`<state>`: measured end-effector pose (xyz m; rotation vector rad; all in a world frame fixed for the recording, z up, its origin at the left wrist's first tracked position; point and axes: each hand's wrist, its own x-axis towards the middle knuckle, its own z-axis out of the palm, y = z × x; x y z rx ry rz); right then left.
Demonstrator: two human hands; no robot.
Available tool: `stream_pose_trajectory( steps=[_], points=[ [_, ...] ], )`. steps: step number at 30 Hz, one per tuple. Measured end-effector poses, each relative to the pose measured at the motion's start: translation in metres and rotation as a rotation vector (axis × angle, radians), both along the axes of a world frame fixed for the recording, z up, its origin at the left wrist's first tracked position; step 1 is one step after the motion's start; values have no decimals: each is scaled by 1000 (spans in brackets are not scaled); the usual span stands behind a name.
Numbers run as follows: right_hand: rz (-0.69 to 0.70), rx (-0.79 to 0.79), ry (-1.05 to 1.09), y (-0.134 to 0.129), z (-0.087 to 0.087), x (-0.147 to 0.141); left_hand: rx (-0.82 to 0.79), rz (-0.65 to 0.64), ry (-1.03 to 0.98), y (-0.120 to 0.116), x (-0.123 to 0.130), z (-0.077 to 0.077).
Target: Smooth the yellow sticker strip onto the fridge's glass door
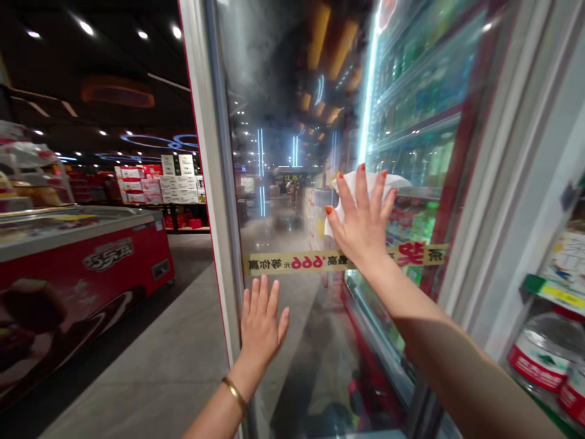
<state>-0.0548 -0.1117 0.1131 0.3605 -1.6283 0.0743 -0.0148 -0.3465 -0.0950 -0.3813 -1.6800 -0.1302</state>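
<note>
A glass cooler door (292,329) stands swung open in front of me. High on the glass, my right hand (365,228) lies flat with spread fingers, pressing a white cloth (397,182) against it. Part of the cloth is hidden under the palm. Lower down near the door's left frame, my left hand (262,320) rests open on the pane, holding nothing. A yellow printed strip (269,263) with reversed lettering crosses the door between the two hands. The upper glass looks hazy.
A red chest freezer (123,262) stands at the left. Stacked boxes (178,186) sit farther back. Lit drink shelves (420,122) show through or in the glass. Bottles with red labels (542,360) stand on the cooler shelf at the right edge, behind the door's metal frame (205,152).
</note>
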Motion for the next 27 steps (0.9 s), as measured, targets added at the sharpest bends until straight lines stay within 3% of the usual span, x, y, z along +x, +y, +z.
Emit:
stream_pose_trajectory(
  steps=[1, 2, 6, 8, 9, 10, 12, 14, 16, 18, 20, 23, 25, 27],
  points=[
    [-8, -18, 0, -4, -1, 1, -1, 23, 16, 2, -3, 1],
    [-3, 39, -4, -8, -13, 3, 4, 26, 41, 4, -6, 1],
    [116, 708, 13, -4, -117, 15, 41, -115, 155, 4, -12, -6],
    [174, 913, 31, 16, -143, 16, 41, -170, 169, 1, -14, -9],
    [169, 908, 22, 26, -140, 14, 40, -185, 167, -1, -14, -10],
    [143, 825, 4, 34, -126, 12, 44, -196, 163, -2, -15, -10],
    [65, 499, -40, 37, -77, 6, 73, -224, 163, -2, -15, -11],
    [43, 162, -53, 22, -30, 2, 122, -273, 156, -1, -13, -11],
    [86, 49, -52, -7, -12, 1, 190, -342, 135, 4, -8, -8],
    [176, 193, -87, -40, -35, 3, 237, -425, 132, 10, -3, 0],
    [295, 455, -179, -67, -83, 7, 217, -509, 141, 18, 2, 16],
    [391, 636, -310, -80, -149, 12, 79, -562, 125, 26, 0, 42],
    [406, 651, -330, -74, -167, 13, -63, -533, 127, 27, -7, 53],
    [419, 667, -322, -61, -165, 15, -164, -433, 141, 25, -16, 53]
  ],
)
